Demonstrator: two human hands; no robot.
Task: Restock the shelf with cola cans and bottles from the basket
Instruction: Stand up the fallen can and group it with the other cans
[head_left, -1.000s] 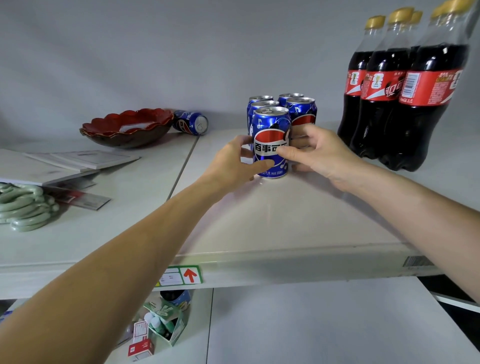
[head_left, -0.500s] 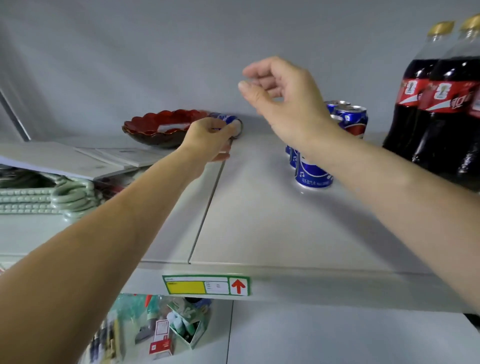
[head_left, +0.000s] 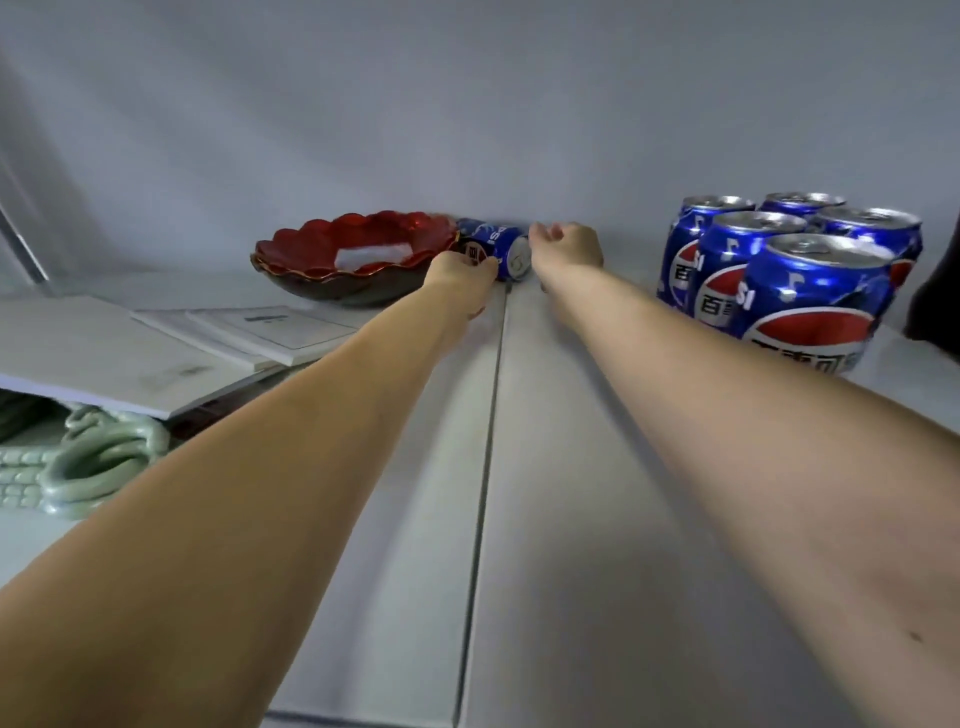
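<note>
A blue cola can lies on its side at the back of the white shelf, right beside a red bowl. My left hand is on the can's near side, fingers curled against it. At the can's lid end is my right hand, with fingers curled; I cannot make out whether it holds the can. Several blue cola cans stand upright in a tight group at the right. A dark cola bottle shows only at the right edge.
The red scalloped bowl stands at the back left, touching the lying can. White booklets and a pale green ceramic piece take up the left part of the shelf. A seam runs down the shelf between my arms.
My right hand has dropped from mid-air to the lying can's lid end. My left hand has stayed at that can. The view has moved in closer and leftwards, and the bottles have slid almost out of frame.
</note>
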